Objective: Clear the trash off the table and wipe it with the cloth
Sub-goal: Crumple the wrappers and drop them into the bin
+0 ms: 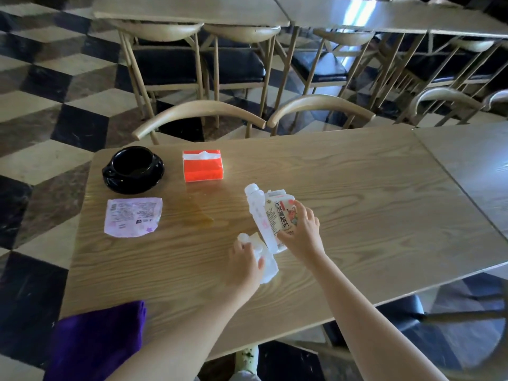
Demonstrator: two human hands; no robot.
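Observation:
On the wooden table my right hand grips a white carton with printed characters, and a white plastic bottle lies against it. Just left of it, my left hand closes on a crumpled white tissue. A flattened pale purple wrapper lies at the left. Between the wrapper and the bottle spreads a brown liquid spill. A purple cloth hangs over the near left corner.
A black cup on a black saucer stands at the far left, with an orange tissue pack beside it. Two chair backs press against the far edge. A second table adjoins on the right.

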